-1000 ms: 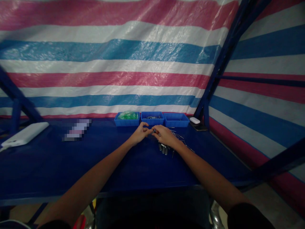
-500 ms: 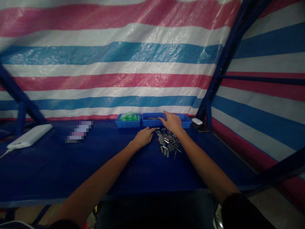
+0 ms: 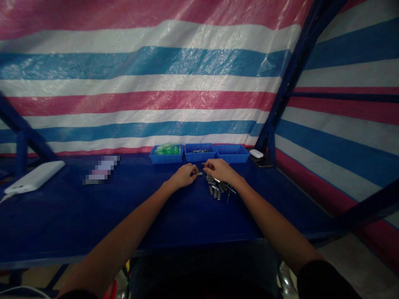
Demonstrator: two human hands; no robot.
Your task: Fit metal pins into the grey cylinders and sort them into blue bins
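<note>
My left hand [image 3: 185,176] is closed in a pinch, with a small grey metal cylinder [image 3: 200,174] sticking out from its fingertips to the right. Just across from it, my right hand [image 3: 220,170] has thumb and fingers pressed together; what they hold, if anything, is too small to name. Partly covered by my right hand and wrist lies a pile of short grey metal cylinders [image 3: 215,192] and thin metal rods [image 3: 230,189] on the blue table [image 3: 149,207].
Three blue bins stand along the back: one with green plastic pieces [image 3: 168,149], a middle bin [image 3: 199,158] with small metal parts, and a right bin [image 3: 232,158]. A white case [image 3: 256,153] rests on a dark phone [image 3: 263,161]. A white power bank [image 3: 35,179] lies left.
My right hand has come back from above the bins to the near side, by my left hand, and its fingers have closed. My left hand has drawn its fingers into a pinch.
</note>
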